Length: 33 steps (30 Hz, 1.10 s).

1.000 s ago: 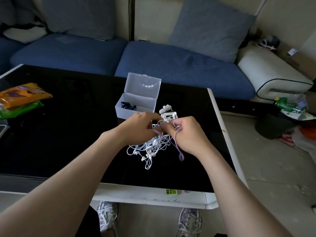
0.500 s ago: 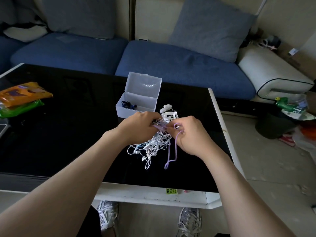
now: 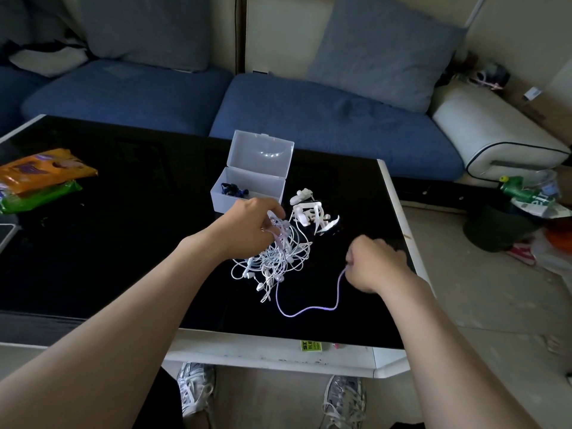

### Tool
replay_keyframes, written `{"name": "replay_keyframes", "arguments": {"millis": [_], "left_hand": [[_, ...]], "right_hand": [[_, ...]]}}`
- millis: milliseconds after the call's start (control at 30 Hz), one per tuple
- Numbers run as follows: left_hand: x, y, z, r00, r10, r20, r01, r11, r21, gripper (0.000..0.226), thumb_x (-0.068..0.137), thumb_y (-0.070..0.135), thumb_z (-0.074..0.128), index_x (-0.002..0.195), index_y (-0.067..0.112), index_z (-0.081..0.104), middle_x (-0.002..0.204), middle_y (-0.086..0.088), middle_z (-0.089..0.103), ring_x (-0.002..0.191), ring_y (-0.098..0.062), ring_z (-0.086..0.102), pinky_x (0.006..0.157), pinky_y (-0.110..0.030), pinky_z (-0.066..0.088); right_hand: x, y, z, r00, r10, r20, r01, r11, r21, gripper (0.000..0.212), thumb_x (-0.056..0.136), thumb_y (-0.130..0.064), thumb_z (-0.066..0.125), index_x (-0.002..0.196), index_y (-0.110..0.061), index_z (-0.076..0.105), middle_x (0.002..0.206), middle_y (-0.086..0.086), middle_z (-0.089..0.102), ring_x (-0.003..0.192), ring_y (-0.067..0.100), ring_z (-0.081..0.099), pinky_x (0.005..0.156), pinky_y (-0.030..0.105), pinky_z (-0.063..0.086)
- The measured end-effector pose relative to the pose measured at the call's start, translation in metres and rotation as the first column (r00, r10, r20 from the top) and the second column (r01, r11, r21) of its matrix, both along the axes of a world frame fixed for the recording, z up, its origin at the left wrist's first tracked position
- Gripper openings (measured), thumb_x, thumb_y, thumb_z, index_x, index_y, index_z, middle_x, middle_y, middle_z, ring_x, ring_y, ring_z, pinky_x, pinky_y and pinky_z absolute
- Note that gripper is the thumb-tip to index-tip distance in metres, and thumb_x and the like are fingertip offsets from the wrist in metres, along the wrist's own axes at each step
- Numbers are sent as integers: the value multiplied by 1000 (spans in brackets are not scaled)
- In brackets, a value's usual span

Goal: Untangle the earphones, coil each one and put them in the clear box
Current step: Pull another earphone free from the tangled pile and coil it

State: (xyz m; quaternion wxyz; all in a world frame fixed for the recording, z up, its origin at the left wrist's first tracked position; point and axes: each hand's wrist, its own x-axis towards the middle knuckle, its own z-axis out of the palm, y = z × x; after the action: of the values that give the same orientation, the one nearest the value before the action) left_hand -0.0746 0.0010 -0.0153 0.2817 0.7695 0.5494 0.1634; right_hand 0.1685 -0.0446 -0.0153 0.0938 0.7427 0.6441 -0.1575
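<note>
The left hand is curled tight around the top of the messy bunch of white earphones, holding it up a little off the black surface. The right hand pinches one end of the purple earphone cord. A moment ago both hands were close together over the bunch. Now the right hand has pulled away toward 4 o'clock, and the purple cord trails in a long loop from the bunch to that hand. The clear box stands open at 12 o'clock from the left hand, with blue earphones inside. More white earphones lie at 3 o'clock from the box.
</note>
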Motion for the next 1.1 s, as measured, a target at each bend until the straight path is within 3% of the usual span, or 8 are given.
{"name": "replay_keyframes", "arguments": {"millis": [133,233,300,500,600,700,933,1100], "left_hand": [[1,-4,5,996,-86,10,86,990,-113,67,80,0,58,136,37,52,101,18,70,74,-2,61,64,-24,51],[-1,-7,7,988,-153,29,156,976,-152,76,78,1,64,139,42,45,110,17,69,64,2,60,63,-31,55],[-1,-8,8,983,-184,30,186,967,-175,76,79,7,70,140,44,43,113,17,68,65,4,59,62,-24,49],[1,-7,11,993,-80,84,91,987,-136,32,98,18,62,126,31,58,97,10,76,83,-15,68,75,-38,58],[0,-7,12,981,-146,126,163,978,-134,51,87,-4,58,127,28,57,96,13,78,59,-7,54,56,-29,50],[-2,-10,14,962,-222,160,245,960,-138,72,75,-14,60,132,29,54,101,14,77,52,-9,46,53,-22,44],[-5,-5,8,984,-168,54,171,984,-53,70,73,-19,57,123,30,59,96,13,73,62,-2,58,56,-26,51],[-9,1,3,990,12,-144,-5,999,53,30,85,2,62,89,29,75,91,11,71,92,-13,70,82,-37,61]], "right_hand": [[-2,-3,-1,1000,-2,-30,-8,935,-354,64,80,-13,84,138,-22,59,136,9,55,112,32,65,99,42,58],[-8,-5,0,999,50,2,-45,913,-406,112,56,-21,89,154,-46,40,153,5,44,134,35,50,97,49,58],[-12,-6,6,990,143,-11,-134,890,-435,118,57,-26,85,159,-49,31,157,3,39,140,33,40,100,48,55],[-21,-8,14,924,156,-349,-272,910,-314,90,70,-36,94,149,-35,51,144,-4,52,128,17,57,108,34,50],[-30,-3,0,854,52,-518,-64,998,-5,50,81,-41,87,120,-26,60,117,-2,64,101,14,65,90,32,55],[-41,1,-5,784,56,-619,65,983,171,56,84,-47,84,121,-22,50,108,-3,61,95,15,64,75,29,49],[-49,8,-15,761,137,-634,77,952,298,4,94,-33,76,94,-29,76,73,-6,76,67,-1,69,61,19,51],[-41,11,-15,727,91,-681,176,933,313,12,99,-27,73,90,-24,80,55,-16,65,57,-8,61,53,7,40]]}}
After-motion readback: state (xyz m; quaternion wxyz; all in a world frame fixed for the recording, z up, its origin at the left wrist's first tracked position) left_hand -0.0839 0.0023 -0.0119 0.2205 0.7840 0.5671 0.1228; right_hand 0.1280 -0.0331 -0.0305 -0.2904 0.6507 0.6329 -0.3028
